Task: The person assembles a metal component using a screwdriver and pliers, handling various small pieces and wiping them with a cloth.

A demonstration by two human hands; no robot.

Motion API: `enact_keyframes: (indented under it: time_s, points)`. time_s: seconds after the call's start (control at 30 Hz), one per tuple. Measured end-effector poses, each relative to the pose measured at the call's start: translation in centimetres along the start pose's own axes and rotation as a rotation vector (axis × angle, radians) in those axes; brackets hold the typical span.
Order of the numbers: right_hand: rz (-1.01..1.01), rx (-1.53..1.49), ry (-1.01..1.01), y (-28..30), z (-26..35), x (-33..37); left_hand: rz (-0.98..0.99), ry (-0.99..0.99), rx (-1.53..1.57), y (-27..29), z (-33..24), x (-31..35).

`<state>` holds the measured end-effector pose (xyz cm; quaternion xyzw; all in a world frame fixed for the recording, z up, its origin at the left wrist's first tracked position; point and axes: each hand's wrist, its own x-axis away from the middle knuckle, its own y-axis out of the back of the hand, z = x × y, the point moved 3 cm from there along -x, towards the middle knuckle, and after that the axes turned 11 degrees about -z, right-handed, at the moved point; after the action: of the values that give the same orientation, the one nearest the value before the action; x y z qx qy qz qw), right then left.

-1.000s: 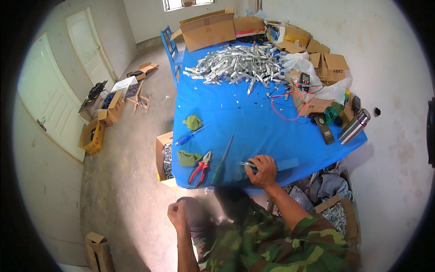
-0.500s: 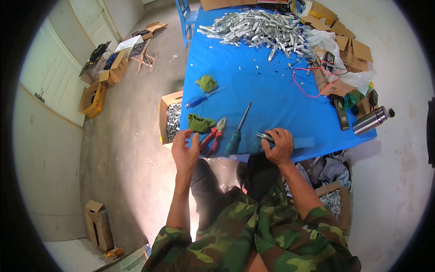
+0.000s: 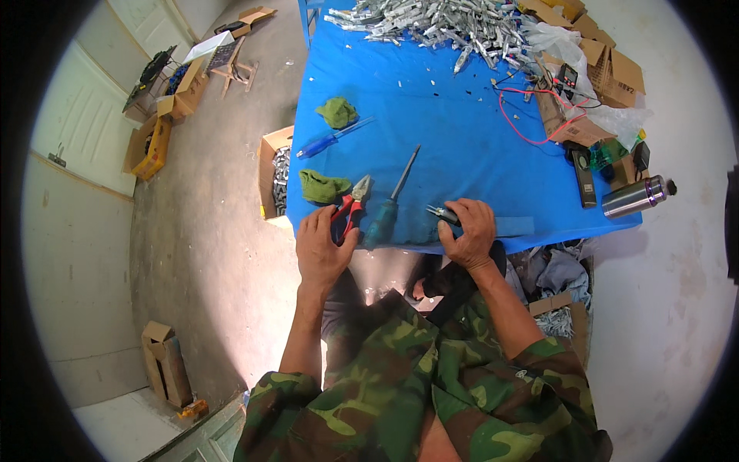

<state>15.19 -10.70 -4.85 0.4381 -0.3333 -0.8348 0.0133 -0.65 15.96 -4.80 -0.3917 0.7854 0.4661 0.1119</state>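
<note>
At the surface's (image 3: 462, 138) six-o'clock edge, I see my left hand (image 3: 323, 246) closing on the red-handled pliers (image 3: 348, 209) while my right hand (image 3: 469, 229) clamps a small dark tool (image 3: 442, 214), both kept within easy reach.

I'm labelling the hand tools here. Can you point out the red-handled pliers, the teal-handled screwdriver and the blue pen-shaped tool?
Red-handled pliers (image 3: 350, 206): head view, on the handles near the joint.
Teal-handled screwdriver (image 3: 382, 220): head view, on the handle.
Blue pen-shaped tool (image 3: 323, 142): head view, on the middle of its body.
</note>
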Motion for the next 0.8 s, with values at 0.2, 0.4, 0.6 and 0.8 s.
enact_keyframes:
  time_s: [0.2, 0.4, 0.6, 0.8]
  points:
    - [0.032, -0.047, -0.012, 0.1, -0.5, 0.1, 0.064, -0.013, -0.097, -0.3, -0.9, -0.6]
    - [0.020, -0.099, -0.042, 0.6, -0.6, -0.1, 0.087, -0.009, -0.112, -0.6, -0.9, -0.8]
    - [-0.043, -0.191, -0.149, 0.6, -1.6, 0.1, 0.090, 0.046, -0.122, -0.4, -1.2, -0.9]
    - [0.066, -0.195, 0.013, 0.9, 1.6, -1.4, 0.030, 0.037, -0.091, -0.6, -1.0, -0.4]
